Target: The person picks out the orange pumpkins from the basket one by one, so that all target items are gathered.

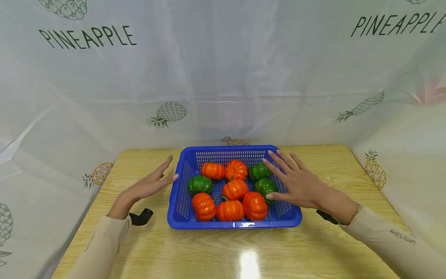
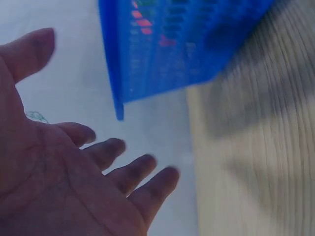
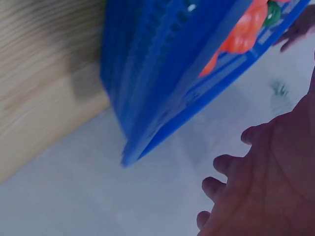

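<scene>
Head view: our left hand [image 1: 148, 186] and right hand [image 1: 303, 186], fingers extended, flank a blue perforated plastic basket [image 1: 205, 225] holding six orange ribbed pumpkins [image 1: 235, 190] and three green ones [image 1: 200, 185], near the far edge of the wooden table [image 1: 195, 252].

Left sleeve [image 1: 101, 248]: was plain beige cloth, long, and ended in a cuff at the wrist.
Right sleeve [image 1: 393, 242]: matched it in beige and length.
Right sleeve lettering [image 1: 402, 236]: ran in small dark script, too blurred to read.
Left sleeve mark [image 1: 91, 241]: was thin and dark.
Left wrist piece [image 1: 141, 217]: was black, smooth and rounded.
Right wrist piece [image 1: 326, 217]: was black too, partly hidden.
Hands [image 1: 303, 186]: were bare, palms creased.
</scene>
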Available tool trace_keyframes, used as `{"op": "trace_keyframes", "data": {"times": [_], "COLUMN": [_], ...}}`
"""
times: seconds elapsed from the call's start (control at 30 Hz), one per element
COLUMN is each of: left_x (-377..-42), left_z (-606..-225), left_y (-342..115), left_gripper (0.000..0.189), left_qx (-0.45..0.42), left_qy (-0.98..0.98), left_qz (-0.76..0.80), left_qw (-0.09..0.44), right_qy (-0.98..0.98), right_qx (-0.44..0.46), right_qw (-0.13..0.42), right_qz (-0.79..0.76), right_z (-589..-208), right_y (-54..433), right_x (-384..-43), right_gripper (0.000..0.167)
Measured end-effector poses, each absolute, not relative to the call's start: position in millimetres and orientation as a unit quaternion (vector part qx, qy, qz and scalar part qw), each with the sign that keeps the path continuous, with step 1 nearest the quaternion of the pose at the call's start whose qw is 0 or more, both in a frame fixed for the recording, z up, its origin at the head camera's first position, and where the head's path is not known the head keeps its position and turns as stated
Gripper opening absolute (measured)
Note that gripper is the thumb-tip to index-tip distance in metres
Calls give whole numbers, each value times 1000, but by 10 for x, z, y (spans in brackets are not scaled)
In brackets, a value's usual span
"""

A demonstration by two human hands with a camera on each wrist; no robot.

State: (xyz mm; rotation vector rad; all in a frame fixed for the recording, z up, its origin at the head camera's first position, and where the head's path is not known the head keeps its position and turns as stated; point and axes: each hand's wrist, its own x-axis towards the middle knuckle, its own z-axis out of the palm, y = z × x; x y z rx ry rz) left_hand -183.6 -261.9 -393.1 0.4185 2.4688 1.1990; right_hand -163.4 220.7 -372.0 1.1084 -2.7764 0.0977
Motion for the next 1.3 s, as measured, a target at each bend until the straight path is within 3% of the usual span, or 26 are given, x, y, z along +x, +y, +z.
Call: {"op": "trace_keyframes", "data": {"times": [0.47, 0.9, 1.3], "left_x": [-1782, -1751, -1755], "left_z": [-3943, -3954, -3971], "left_y": [-2511, -2493, -2480], "left_gripper": [84, 82, 82], "left_qx": [128, 83, 62], "left_qy": [786, 759, 749], "left_qz": [554, 605, 622], "left_qw": [245, 225, 219], "right_qy": [-896, -876, -872], "right_qx": [442, 481, 486], "right_qw": [38, -6, 3], "right_qz": [12, -31, -65], "right_z": [-3744, -3772, -3818], "right_y": [1948, 1802, 1717], "right_x": [-1476, -1429, -1434], "right_gripper": [89, 77, 71]}}
